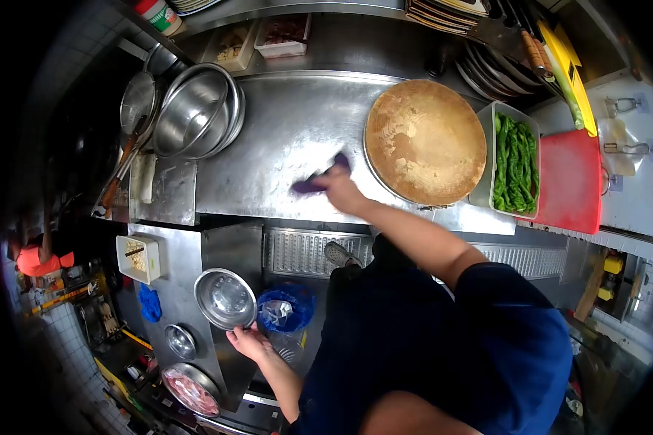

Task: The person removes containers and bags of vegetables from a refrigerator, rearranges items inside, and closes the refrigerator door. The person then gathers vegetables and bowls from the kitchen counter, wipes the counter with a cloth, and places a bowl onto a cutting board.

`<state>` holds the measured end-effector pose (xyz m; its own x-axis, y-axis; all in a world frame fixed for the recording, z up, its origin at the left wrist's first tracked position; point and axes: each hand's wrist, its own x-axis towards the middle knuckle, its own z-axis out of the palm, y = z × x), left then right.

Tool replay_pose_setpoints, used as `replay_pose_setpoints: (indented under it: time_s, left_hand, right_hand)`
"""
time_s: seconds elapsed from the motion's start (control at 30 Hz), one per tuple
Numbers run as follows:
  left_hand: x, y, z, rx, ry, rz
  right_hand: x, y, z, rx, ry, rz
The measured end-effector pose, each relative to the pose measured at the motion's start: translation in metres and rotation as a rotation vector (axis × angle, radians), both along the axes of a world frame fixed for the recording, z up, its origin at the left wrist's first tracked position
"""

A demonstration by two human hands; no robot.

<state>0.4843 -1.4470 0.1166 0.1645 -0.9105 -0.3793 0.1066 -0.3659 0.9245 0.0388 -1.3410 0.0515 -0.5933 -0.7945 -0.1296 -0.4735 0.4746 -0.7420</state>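
Note:
On the steel counter (268,145), a dark purple cloth (310,186) lies under my right hand (341,190), whose fingers are closed on it. My left hand (249,342) grips the near rim of a round metal bowl (225,297). The bowl is tilted so its shiny inside faces up, and it looks empty. Below and to the right of the bowl, a blue plastic bag (297,301) lines a bin with some white scrap in it. To the right of the cloth stands a thick round wooden chopping block (424,141).
Stacked metal bowls (196,116) and strainers (138,101) stand at the left. Right of the block are a tub of green vegetables (515,163) and a red cutting board (566,181). A lower left surface holds a white container (138,257), a small bowl (180,341) and wrapped meat (189,391).

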Motion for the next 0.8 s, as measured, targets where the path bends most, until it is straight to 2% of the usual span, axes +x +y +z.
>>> replay_pose_setpoints:
  time_s: [0.03,0.07,0.13,0.2,0.27,0.33,0.43,0.53,0.6,0.8]
  left_hand:
    - [0.002,-0.001,0.005,-0.009,-0.007,0.004]
    - [0.002,-0.005,0.012,-0.024,-0.012,0.01]
    - [0.003,-0.01,0.024,-0.062,-0.021,0.013]
    - [0.001,-0.006,0.035,-0.096,-0.034,-0.005]
    - [-0.02,0.003,0.047,-0.097,-0.09,-0.036]
    - [-0.029,0.009,0.038,-0.098,-0.139,-0.072]
    - [-0.082,0.023,0.03,-0.041,-0.124,-0.187]
    - [-0.15,0.043,0.018,-0.01,-0.039,-0.357]
    - [-0.198,0.045,-0.005,0.108,0.034,-0.521]
    - [-0.377,0.107,0.026,0.095,0.266,-0.954]
  right_hand:
    - [0.029,-0.018,0.017,-0.065,-0.087,0.053]
    - [0.041,-0.034,0.035,-0.015,-0.154,0.089]
    - [0.048,-0.064,0.054,-0.106,-0.302,0.031]
    - [0.02,-0.094,0.066,-0.215,-0.454,0.073]
    - [-0.027,-0.111,0.08,-0.52,-0.471,0.022]
    - [-0.061,-0.105,0.107,-0.329,0.13,-0.245]
    - [-0.107,-0.055,0.138,-0.333,0.251,-0.222]
    - [-0.115,0.018,0.13,-0.35,0.359,-0.206]
    - [-0.106,0.071,0.128,-0.305,0.519,-0.219]
    - [-0.101,0.18,0.136,-0.169,0.635,-0.179]
